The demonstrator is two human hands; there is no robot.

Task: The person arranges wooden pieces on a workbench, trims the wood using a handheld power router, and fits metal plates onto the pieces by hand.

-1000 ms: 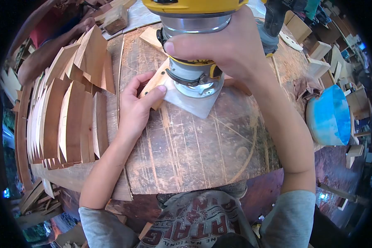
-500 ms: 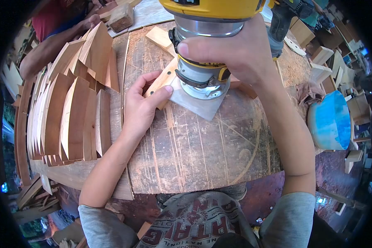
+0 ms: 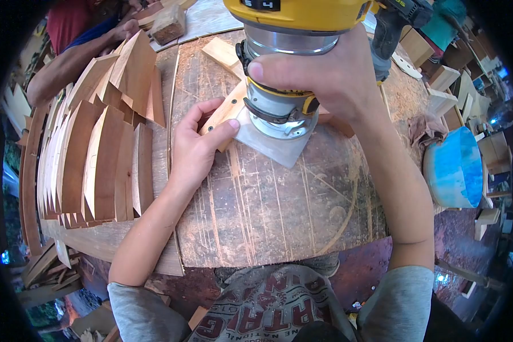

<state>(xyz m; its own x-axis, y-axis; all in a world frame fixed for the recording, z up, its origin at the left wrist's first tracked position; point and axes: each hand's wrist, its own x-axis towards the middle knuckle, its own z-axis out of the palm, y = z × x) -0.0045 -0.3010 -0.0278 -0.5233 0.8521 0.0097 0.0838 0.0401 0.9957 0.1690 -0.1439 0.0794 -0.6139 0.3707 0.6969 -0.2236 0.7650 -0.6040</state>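
Note:
My right hand is wrapped around the silver and yellow body of a wood router, its thumb on the near-left side. The router's square clear base plate lies over the work; the bit is hidden. My left hand grips a light wooden strip that has dark screws in it, its thumb pressed by the plate's left corner and its fingers around the far side. Beneath the router, part of a reddish wood piece pokes out to the right.
Stacked curved wooden pieces stand at the left of the scratched, dusty tabletop. Behind them is another person's arm. A wood block lies beyond the strip. At right are a blue-white bucket, a rag and a dark power tool.
The router has shifted very slightly to the right and down in view, with my right hand on it. My left hand stays in place on the strip.

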